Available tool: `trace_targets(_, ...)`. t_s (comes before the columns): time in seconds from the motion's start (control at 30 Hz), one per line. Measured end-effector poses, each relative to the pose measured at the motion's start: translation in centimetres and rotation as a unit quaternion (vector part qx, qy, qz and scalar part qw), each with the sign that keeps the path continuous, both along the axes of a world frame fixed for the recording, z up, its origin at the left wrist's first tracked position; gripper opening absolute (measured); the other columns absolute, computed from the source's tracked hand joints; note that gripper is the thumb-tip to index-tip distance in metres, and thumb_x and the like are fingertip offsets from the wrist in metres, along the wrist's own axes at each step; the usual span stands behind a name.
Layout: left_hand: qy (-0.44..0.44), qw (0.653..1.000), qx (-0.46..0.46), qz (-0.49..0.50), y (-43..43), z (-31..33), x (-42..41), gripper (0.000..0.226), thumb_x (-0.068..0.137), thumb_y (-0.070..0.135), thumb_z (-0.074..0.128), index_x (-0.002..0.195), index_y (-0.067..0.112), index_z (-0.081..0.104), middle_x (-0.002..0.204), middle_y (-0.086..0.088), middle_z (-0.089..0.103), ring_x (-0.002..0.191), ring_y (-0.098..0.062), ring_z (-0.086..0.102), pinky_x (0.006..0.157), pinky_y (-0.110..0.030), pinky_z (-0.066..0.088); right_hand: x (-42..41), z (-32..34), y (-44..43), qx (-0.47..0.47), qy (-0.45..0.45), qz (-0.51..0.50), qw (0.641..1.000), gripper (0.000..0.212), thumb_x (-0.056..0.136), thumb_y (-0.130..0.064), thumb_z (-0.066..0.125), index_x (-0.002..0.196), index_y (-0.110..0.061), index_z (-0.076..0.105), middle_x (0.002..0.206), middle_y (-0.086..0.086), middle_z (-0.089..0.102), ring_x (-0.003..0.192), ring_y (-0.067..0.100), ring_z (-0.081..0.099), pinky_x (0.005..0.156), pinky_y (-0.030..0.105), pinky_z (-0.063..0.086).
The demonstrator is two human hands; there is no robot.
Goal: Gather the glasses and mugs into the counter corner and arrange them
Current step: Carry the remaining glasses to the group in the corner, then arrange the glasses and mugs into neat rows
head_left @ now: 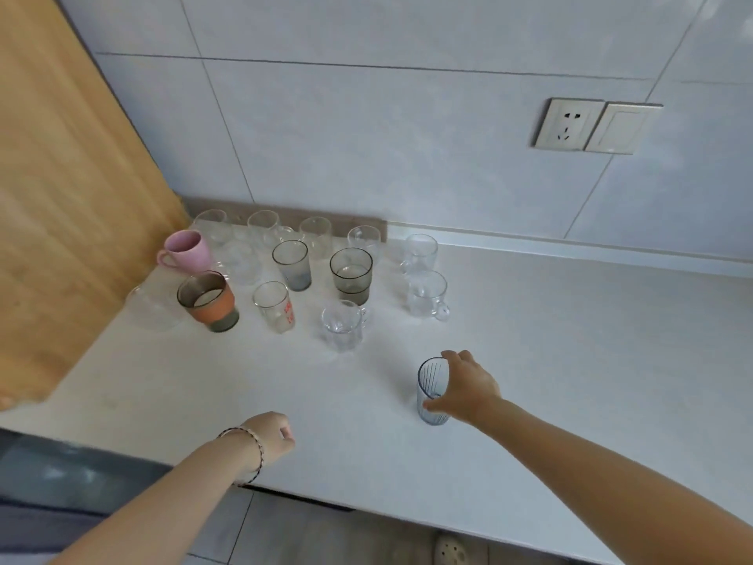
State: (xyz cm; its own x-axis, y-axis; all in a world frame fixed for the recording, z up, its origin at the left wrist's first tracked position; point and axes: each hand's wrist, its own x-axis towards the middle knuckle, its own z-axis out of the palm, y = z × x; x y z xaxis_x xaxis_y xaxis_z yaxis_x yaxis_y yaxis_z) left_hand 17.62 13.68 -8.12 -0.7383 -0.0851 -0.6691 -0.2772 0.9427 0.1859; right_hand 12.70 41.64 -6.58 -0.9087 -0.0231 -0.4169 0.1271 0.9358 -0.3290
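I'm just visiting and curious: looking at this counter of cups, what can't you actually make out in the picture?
Head view, the only one:
- Clear glasses at the back of the cluster: they overlap and blur, so their count is uncertain.
- Red print on the clear tumbler: too small to read.
- Right hand on the blue ribbed glass: the palm hides the far side.
- Left hand: its curled fingers hide the palm.

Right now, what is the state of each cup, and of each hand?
Ribbed blue glass: upright, apart from the group, gripped by right hand.
Right hand: closed around that glass.
Left hand: loose fist, holding nothing.
Pink mug: upright, in the corner.
Orange-banded glass: upright.
Smoky glass: upright.
Wall socket: nothing plugged in.
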Motion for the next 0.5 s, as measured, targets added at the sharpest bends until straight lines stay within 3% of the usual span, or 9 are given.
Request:
trace_targets(0.23,0.011,1.0,0.009,-0.006,-3.9,0.5,-1.1,0.006,0.093,0.021,0.043,0.094,0.022,0.05,0.126,-0.002,0.057,0.11,-0.016,0.054,0.094,-0.024,0.042,-5.8,0.5,-3.7,0.006,0.055,-0.072,0.996,0.082,0.069,-0.04,0.077,0.136,-0.015,0.037,0.133,0.009,0.043,0.123,0.029,0.049,0.098,0.037,0.045)
trace_targets(0.5,0.011,0.999,0.021,-0.043,-4.4,0.6,-3.6,0.006,0.094,0.02,0.041,0.093,0.022,0.047,0.128,-0.003,0.055,0.095,-0.012,0.045,0.088,-0.022,0.039,-8.3,-1.0,-4.4,0.028,0.018,-0.086,0.996,0.078,0.073,-0.041,0.073,0.134,-0.011,0.036,0.133,0.009,0.041,0.124,0.027,0.047,0.096,0.036,0.044)
